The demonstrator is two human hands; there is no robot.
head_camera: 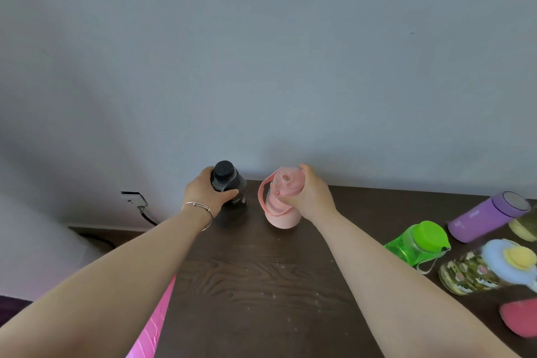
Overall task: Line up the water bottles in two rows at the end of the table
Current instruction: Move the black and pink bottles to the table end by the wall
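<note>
A dark smoky bottle (232, 200) with a black cap stands upright at the far left corner of the dark wooden table (261, 285). My left hand (205, 193) is wrapped around its neck. Beside it, to the right, stands a pink bottle (280, 209) with a pink carry loop. My right hand (311, 196) grips its lid from the right. The two bottles stand a small gap apart, close to the wall.
On the right lie or lean a green bottle (418, 241), a purple bottle (488, 216), a flowered bottle with a pale blue lid (488, 269), a yellowish one (524, 227) and a red one (520, 318). A pink item (154, 325) hangs off the table's left edge. A wall socket (133, 199) sits left.
</note>
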